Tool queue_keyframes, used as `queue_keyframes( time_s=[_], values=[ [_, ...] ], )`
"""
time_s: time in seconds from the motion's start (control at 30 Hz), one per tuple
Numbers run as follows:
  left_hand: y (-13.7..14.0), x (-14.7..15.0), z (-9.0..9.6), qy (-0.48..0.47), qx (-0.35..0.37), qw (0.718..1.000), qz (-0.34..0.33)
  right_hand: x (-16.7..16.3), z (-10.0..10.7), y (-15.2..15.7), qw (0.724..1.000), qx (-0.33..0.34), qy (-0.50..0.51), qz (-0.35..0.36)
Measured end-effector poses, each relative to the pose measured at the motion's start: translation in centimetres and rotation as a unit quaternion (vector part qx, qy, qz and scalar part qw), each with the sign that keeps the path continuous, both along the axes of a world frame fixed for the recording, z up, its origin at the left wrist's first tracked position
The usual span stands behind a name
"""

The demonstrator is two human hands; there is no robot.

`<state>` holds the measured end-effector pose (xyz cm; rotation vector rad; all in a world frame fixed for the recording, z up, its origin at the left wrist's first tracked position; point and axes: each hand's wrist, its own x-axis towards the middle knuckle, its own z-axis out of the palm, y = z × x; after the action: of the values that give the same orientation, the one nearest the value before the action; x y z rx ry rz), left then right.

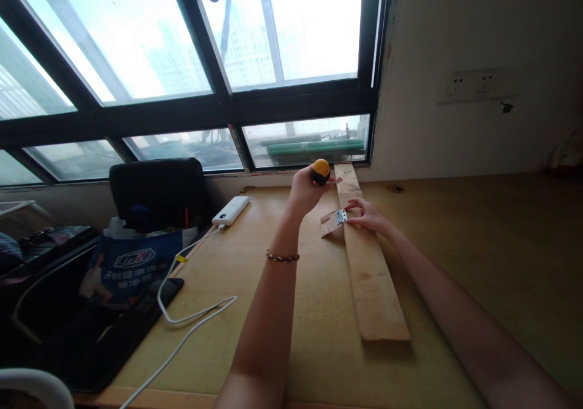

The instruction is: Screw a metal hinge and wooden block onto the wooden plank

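My left hand (306, 191) is wrapped round a screwdriver (321, 171), whose yellow-and-black handle end faces me; its shaft is mostly hidden. A long wooden plank (371, 281) lies lengthwise on the table just right of that hand. On the plank's left edge sits a silver metal hinge (341, 216), bridging to a small wood piece (331, 225) that sticks out to the left. My right hand (365, 216) rests on the plank, its thumb and fingers closed at the hinge's right side.
A white power bank (231, 211) with a white cable (200, 318) lies on the wooden table (314, 336). To the left stand a black chair (157, 184) and a blue bag (132, 269). Behind is a window; a wall socket (483, 85) is at right.
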<state>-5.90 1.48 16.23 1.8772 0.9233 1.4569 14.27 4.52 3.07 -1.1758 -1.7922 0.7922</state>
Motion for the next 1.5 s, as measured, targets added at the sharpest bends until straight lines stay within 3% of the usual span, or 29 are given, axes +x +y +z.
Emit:
queue_keyframes(
  time_s=[0.1,0.23,0.37,0.5,0.57,0.7,0.83,0.93,1.07,1.17,1.27,1.37,1.43,1.5],
  values=[
    [-0.8,-0.3,0.8,0.049,0.062,0.996,0.044,0.0,0.1,-0.1,1.000,0.001,0.001,-0.001],
    [-1.9,1.2,0.7,0.118,0.113,0.986,0.035,0.1,0.4,-0.4,1.000,-0.003,0.004,-0.001],
    [-3.8,3.4,-1.6,0.162,0.147,0.974,0.059,0.0,0.9,-1.0,0.999,-0.017,0.038,0.005],
    [-6.4,3.8,-5.1,0.182,0.149,0.971,0.035,-1.1,1.7,-2.9,0.982,0.005,0.181,-0.053],
    [-7.7,3.3,-6.8,0.176,0.140,0.974,0.016,-1.9,2.3,-5.2,0.975,0.000,0.214,-0.065],
    [-10.0,2.2,-9.5,0.102,0.090,0.991,-0.010,-3.2,2.6,-11.8,0.980,-0.069,0.180,0.043],
    [-11.6,2.6,-11.6,0.057,0.051,0.995,-0.071,-3.6,1.6,-16.9,0.977,-0.050,0.197,0.067],
    [-12.1,3.3,-12.6,0.013,0.024,0.996,-0.089,-3.7,1.1,-18.1,0.970,-0.058,0.220,0.082],
    [-11.7,3.6,-13.3,-0.027,0.040,0.999,-0.019,-3.3,1.4,-17.8,0.962,-0.095,0.238,0.093],
    [-10.8,3.3,-13.6,-0.057,0.054,0.996,0.040,-1.8,1.6,-16.9,0.965,-0.084,0.250,0.000],
    [-9.4,2.8,-14.3,-0.111,-0.007,0.992,0.056,1.0,1.0,-15.2,0.967,-0.024,0.166,-0.193],
    [-7.9,2.3,-15.4,-0.173,-0.142,0.973,0.057,4.1,0.0,-13.5,0.916,-0.014,-0.072,-0.394],
    [-7.0,2.1,-16.1,-0.203,-0.215,0.954,0.051,5.6,-0.9,-12.7,0.879,-0.063,-0.179,-0.438],
    [-6.4,2.1,-16.6,-0.244,-0.269,0.931,0.035,6.4,-1.6,-12.1,0.859,-0.095,-0.232,-0.446]
  ],
)
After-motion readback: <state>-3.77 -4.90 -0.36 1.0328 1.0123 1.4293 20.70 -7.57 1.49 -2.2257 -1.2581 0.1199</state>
